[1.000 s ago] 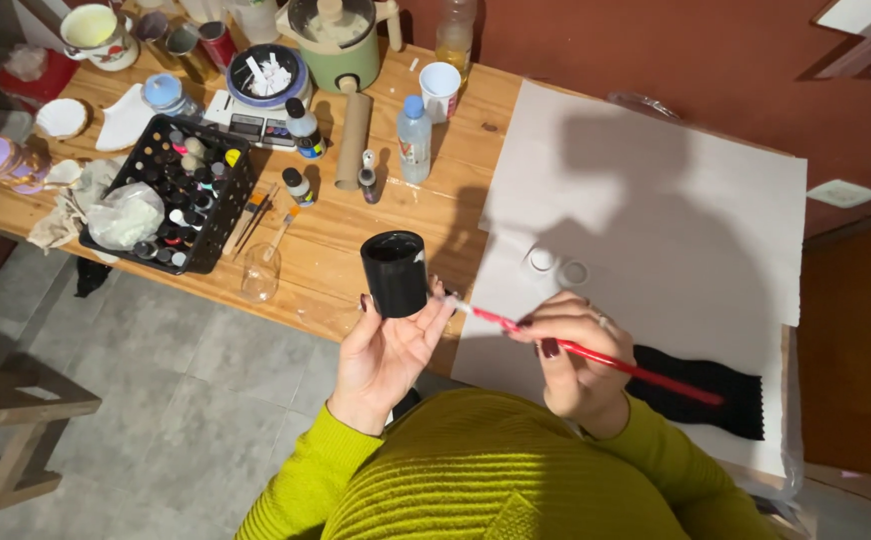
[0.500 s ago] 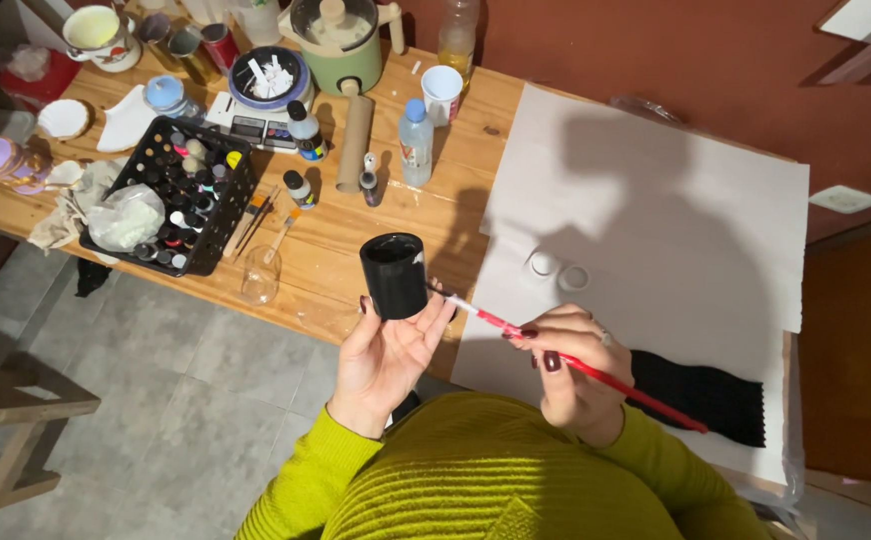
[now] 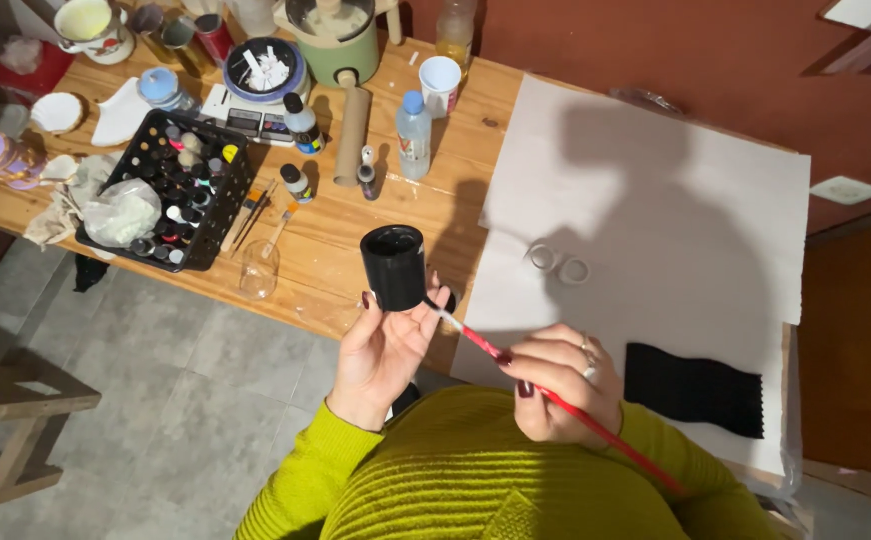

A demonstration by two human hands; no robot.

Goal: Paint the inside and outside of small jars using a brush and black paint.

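The left hand (image 3: 388,345) is raised above the near edge of the worktop (image 3: 356,250), its fingers curled around the lower part of a black cup (image 3: 393,266) and pinching it from below, so the open mouth stays clear and the wall faces the brush. The cup is held upright, slightly tilted, off the worktop rather than standing on it. The right hand (image 3: 559,385) is just to the right of it and a little nearer the body, fingers pressed together on a red-handled brush (image 3: 556,400) in a pen-like grip. The handle runs back past the wrist, and the pale tip reaches up-left to meet the cup's lower side, by the left thumb; that low angle lets the bristles lie against the curved wall.

Beyond the right hand lies a large white sheet (image 3: 656,200), likely spread to shield the wood. On it are 2 small clear rings (image 3: 558,264), just beyond the fingers, and a black textured strip (image 3: 696,390) to the right of the hand.

Beyond and left of the left hand sit a clear glass (image 3: 260,270), a few spare brushes (image 3: 256,212) and a black crate (image 3: 171,190) of small paint bottles, all within reach. Farther off stand a plastic bottle (image 3: 414,135), a cardboard tube (image 3: 353,125) and a white cup (image 3: 441,85).
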